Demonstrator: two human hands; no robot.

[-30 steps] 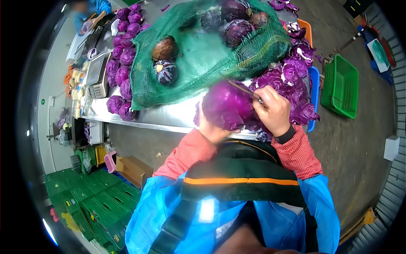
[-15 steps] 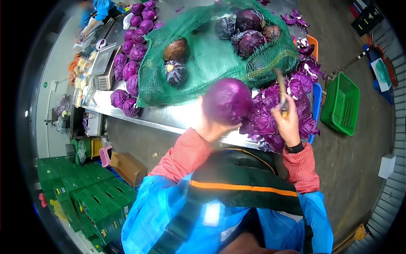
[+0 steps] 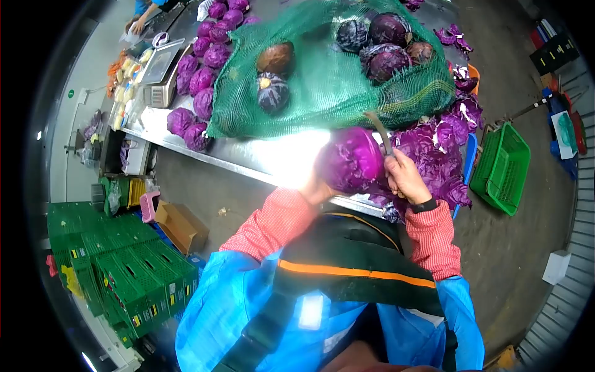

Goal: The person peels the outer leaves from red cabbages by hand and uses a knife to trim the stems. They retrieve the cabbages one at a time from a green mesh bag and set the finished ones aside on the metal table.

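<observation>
My left hand [image 3: 314, 184] is wrapped round the lower left of a red cabbage [image 3: 351, 160], which hangs close over the front edge of the steel table [image 3: 238, 155]. In my right hand [image 3: 406, 178] is a knife [image 3: 380, 131], gripped by its handle, its curved blade pointing up beside the cabbage's right side. Below and right of the knife lies a heap of loose purple cabbage leaves [image 3: 427, 149]. Behind the held cabbage spreads a green mesh sack [image 3: 316, 80] with several dark, untrimmed cabbages [image 3: 385, 62] in it.
Trimmed red cabbages [image 3: 202, 80] line the table's left side, near a scale [image 3: 162, 87]. A co-worker's hand [image 3: 137, 25] shows at the far left. A green crate [image 3: 502, 167] stands on the floor at right; stacked green crates [image 3: 133, 273] and a cardboard box [image 3: 180, 226] are at left.
The knife has come left, up against the cabbage's right side. The cabbage has turned in my left hand and shows a more ridged face. The whole view has shifted slightly.
</observation>
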